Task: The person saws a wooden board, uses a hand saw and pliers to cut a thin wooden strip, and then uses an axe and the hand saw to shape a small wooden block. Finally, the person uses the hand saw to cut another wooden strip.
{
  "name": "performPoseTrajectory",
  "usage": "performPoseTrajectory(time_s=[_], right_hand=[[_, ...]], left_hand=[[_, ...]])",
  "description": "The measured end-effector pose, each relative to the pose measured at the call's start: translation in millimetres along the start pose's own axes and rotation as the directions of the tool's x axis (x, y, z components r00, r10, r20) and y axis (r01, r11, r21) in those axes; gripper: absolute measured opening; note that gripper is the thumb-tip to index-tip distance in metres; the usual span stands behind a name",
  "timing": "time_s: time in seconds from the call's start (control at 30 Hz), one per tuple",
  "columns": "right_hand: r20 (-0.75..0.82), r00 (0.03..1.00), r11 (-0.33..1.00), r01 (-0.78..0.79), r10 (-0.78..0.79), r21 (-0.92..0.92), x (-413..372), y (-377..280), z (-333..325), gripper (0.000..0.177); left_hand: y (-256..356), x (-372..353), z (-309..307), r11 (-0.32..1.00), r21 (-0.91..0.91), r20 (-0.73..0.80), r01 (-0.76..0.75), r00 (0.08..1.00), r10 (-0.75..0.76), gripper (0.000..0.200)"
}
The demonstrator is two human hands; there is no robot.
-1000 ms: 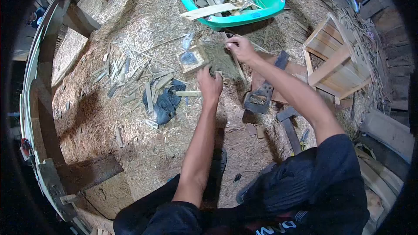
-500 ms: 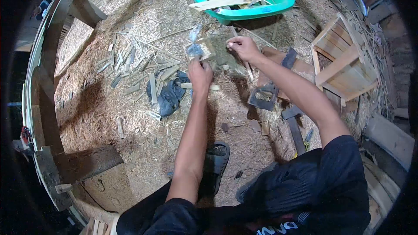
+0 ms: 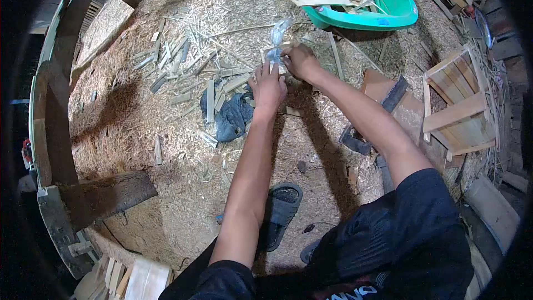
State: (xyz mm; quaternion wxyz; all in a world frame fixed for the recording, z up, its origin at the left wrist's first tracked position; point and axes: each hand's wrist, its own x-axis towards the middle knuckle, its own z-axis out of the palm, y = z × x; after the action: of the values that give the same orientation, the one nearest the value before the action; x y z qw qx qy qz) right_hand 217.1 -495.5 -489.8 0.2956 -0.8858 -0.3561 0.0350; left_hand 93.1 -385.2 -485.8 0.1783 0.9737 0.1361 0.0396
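Two bare hands meet at a small wooden piece [image 3: 264, 54] beneath a clear plastic bag [image 3: 281, 30], above a floor [image 3: 189, 194] strewn with shavings. The left hand [image 3: 268, 89] reaches in from 6 o'clock, its grip slightly parted at the bag's lower end; the right hand [image 3: 301, 61] enters from 4 o'clock, fingers curled. Whether either grip has closed on anything cannot be told. From the hands, a green tub [image 3: 366, 22] of scraps sits between 1 and 2 o'clock, a wooden crate [image 3: 456, 114] near 3, a dark plastic bag [image 3: 232, 119] between 7 and 8.
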Motion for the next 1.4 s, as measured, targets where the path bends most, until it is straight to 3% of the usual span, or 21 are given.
performPoseTrajectory(time_s=[0.1, 0.2, 0.3, 0.43, 0.63, 0.73, 0.83, 0.93, 1.03, 1.07, 1.17, 1.33, 1.37, 1.4], right_hand=[[0.067, 0.996, 0.998, -0.053, 0.054, -0.022, 3, -4, -1, 0.02], [0.182, 0.982, 0.987, -0.018, 0.047, -0.157, 8, 1, 1, 0.021], [0.184, 0.983, 0.969, 0.021, 0.026, -0.246, 15, 5, 6, 0.021], [0.092, 0.992, 0.995, -0.094, 0.091, 0.021, 13, 8, 7, 0.021], [-0.007, 0.993, 0.974, -0.117, 0.12, 0.194, 4, 5, -1, 0.028], [-0.014, 0.973, 0.927, -0.215, 0.231, 0.308, 8, 5, -4, 0.027], [0.036, 0.944, 0.887, -0.321, 0.329, 0.332, 7, 0, -22, 0.025], [-0.004, 0.957, 0.889, -0.269, 0.292, 0.372, 6, 12, -26, 0.025], [-0.032, 0.981, 0.906, -0.164, 0.191, 0.391, -4, 24, -39, 0.023], [-0.032, 0.962, 0.871, -0.231, 0.271, 0.435, -14, 19, -50, 0.022], [-0.037, 0.973, 0.862, -0.183, 0.227, 0.473, -41, 33, -72, 0.02], [-0.062, 0.957, 0.777, -0.191, 0.283, 0.6, -108, 60, -126, 0.013], [-0.131, 0.955, 0.837, -0.164, 0.268, 0.521, -125, 67, -139, 0.013], [-0.197, 0.949, 0.888, -0.138, 0.245, 0.439, -143, 71, -152, 0.012]], left_hand=[[2, 1, 4, 0.999, -0.035, -0.019, 0.017, 1.0, -0.018, 0.049], [-8, 10, 20, 0.98, -0.193, -0.052, 0.051, 0.997, -0.062, 0.05], [-12, 13, 18, 0.965, -0.254, -0.033, 0.072, 0.996, -0.083, 0.051], [-13, 11, 14, 0.95, -0.299, -0.019, 0.089, 0.995, -0.099, 0.053], [-10, 9, 20, 0.945, -0.312, -0.07, 0.094, 0.99, -0.122, 0.052], [-11, 11, 16, 0.935, -0.349, -0.094, 0.067, 0.99, -0.106, 0.047], [-3, 9, 4, 0.865, -0.493, -0.199, 0.088, 0.957, -0.211, 0.041], [19, 0, 0, 0.837, -0.522, -0.333, 0.165, 0.864, -0.378, 0.035], [51, -15, 12, 0.694, -0.711, -0.239, 0.11, 0.891, -0.386, 0.03], [63, -21, 21, 0.719, -0.69, -0.254, 0.083, 0.902, -0.348, 0.029], [112, -46, 15, 0.701, -0.707, -0.042, 0.087, 0.985, -0.165, 0.03], [160, -78, 39, 0.902, -0.419, 0.315, 0.104, 0.948, 0.037, 0.046], [169, -81, 38, 0.934, -0.351, 0.355, 0.071, 0.933, 0.063, 0.05], [173, -87, 42, 0.895, -0.428, 0.378, 0.123, 0.924, 0.054, 0.054]])
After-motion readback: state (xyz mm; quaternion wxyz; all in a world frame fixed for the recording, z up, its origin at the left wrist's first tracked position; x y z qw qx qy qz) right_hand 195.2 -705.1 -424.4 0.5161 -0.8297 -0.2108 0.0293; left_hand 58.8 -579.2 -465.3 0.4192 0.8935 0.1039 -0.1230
